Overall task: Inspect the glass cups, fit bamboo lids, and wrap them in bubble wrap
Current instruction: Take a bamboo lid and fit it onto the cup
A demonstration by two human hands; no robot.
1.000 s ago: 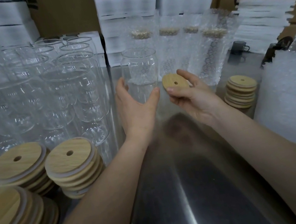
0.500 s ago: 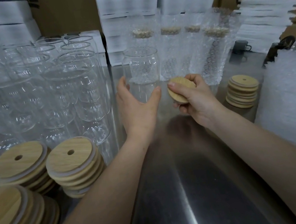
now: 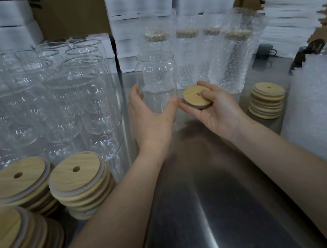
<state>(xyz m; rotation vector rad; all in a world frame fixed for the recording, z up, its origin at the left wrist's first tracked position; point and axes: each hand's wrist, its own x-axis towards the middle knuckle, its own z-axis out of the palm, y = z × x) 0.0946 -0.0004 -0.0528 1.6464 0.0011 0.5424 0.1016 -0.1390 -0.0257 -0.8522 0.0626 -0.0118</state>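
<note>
A steel surface (image 3: 212,201) runs up the middle of my view, backed by white foam sheets (image 3: 141,10) and cardboard boxes, with bare glasses (image 3: 48,98) massed at the left and 3 lid stacks (image 3: 77,179) at the lower left. At frame centre my left hand (image 3: 153,117) has not budged: its fingers (image 3: 135,92) and thumb stay curved round the lower wall of the glass cup (image 3: 157,76), which stands open-mouthed in front of 4 wrapped cups (image 3: 211,53). The change is in my right hand (image 3: 218,111). 1 second ago it held the bamboo lid (image 3: 196,95) up by the fingertips; half a second ago the lid was tipped on edge; now it lies nearly flat, hole up, thumb pressing on top and fingers pinching from beneath, just right of my left thumb and low beside the cup. I read that as the lid turned and checked, wood face up and seal down, ready for fitting. It has yet to rise to the rim. Spare lids (image 3: 267,99) and bubble wrap (image 3: 326,110) wait at the right.
</note>
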